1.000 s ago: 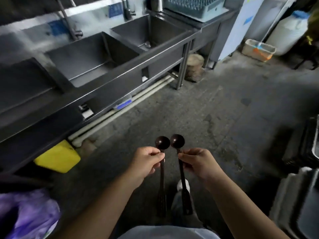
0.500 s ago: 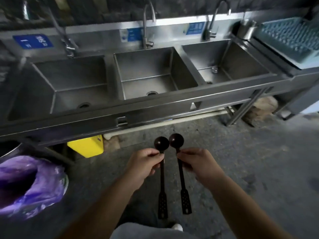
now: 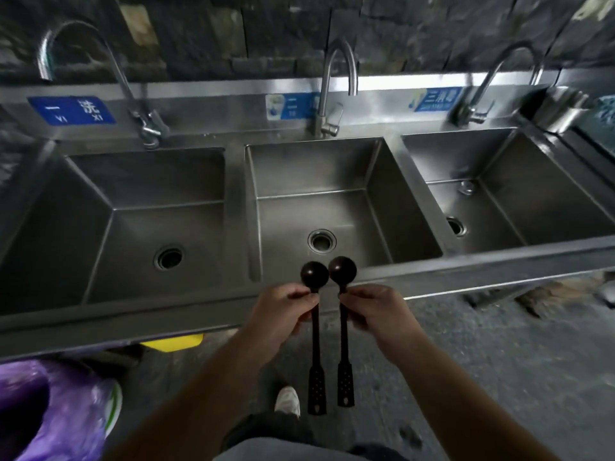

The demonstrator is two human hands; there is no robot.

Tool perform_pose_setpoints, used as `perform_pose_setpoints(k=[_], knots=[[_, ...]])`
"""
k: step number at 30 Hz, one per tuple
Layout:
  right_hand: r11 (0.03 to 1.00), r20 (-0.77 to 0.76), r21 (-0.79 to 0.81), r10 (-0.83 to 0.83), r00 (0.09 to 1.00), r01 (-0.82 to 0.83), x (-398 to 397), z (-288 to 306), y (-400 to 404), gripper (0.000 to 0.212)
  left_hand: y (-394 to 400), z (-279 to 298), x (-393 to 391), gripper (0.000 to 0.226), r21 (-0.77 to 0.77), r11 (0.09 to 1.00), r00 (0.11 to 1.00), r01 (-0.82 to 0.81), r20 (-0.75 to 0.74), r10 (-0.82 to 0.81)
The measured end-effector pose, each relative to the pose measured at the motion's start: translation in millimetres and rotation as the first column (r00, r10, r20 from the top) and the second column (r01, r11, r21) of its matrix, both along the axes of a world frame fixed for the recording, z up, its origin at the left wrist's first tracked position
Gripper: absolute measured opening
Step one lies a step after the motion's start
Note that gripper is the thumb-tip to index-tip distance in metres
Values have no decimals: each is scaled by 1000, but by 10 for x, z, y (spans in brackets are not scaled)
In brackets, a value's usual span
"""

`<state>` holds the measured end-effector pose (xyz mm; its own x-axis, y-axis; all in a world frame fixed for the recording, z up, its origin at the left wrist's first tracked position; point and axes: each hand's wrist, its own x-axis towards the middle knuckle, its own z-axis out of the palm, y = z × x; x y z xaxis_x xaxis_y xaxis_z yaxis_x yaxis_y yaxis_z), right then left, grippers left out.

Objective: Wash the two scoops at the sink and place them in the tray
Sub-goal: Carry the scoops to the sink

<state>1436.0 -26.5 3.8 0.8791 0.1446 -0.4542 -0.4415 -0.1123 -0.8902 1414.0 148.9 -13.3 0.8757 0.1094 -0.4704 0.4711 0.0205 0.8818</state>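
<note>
Two dark long-handled scoops hang side by side in front of me, round bowls up and perforated handle ends down. My left hand (image 3: 283,311) pinches the left scoop (image 3: 315,337) just below its bowl. My right hand (image 3: 372,311) pinches the right scoop (image 3: 343,341) the same way. Both bowls sit just over the front rim of the middle basin (image 3: 332,207) of a three-basin steel sink. A curved tap (image 3: 336,84) rises behind that basin. Only a blurred sliver of the blue-green tray (image 3: 604,118) shows at the far right edge.
The left basin (image 3: 139,221) and right basin (image 3: 519,194) each have their own tap. A steel pot (image 3: 559,108) stands at the right end of the counter. A bin lined with a purple bag (image 3: 56,410) is at my lower left. A yellow container (image 3: 173,342) lies under the sink.
I have turned to face the sink and come up close to it; the basins now fill the view. Both hands keep the same pinch on the scoops, held together.
</note>
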Motion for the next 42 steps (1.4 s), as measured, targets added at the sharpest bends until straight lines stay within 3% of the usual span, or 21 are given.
perform_pose_setpoints(k=[9,13,18,25,30,35,42], knots=[[999,-72,33,-16,997,18,1457,-139,80,23,-6,-6,1356,9,-14,1000,996,8,-91,-10],[996,-77,-74,46,996,-51,2172,-299,-54,10,-89,-67,1964,18,-22,997,983,-70,-174,65],[997,-167,-21,64,984,-68,2967,-632,-174,15,-115,-317,2684,16,-35,984,955,-175,-248,161],[987,-325,-132,42,945,-89,3606,-1663,-168,21,-111,-1327,3273,8,-49,959,883,-278,-407,235],[981,-423,-177,-6,906,-76,3778,-2635,-166,22,14,-2301,3338,7,83,950,825,-302,-476,304],[954,-451,-264,10,893,-144,3784,-3361,-163,27,83,-3064,3323,18,212,948,827,-237,-468,311],[904,-422,-400,-38,906,-148,3782,-3872,-234,31,58,-3686,3300,24,200,963,808,-178,-529,259]])
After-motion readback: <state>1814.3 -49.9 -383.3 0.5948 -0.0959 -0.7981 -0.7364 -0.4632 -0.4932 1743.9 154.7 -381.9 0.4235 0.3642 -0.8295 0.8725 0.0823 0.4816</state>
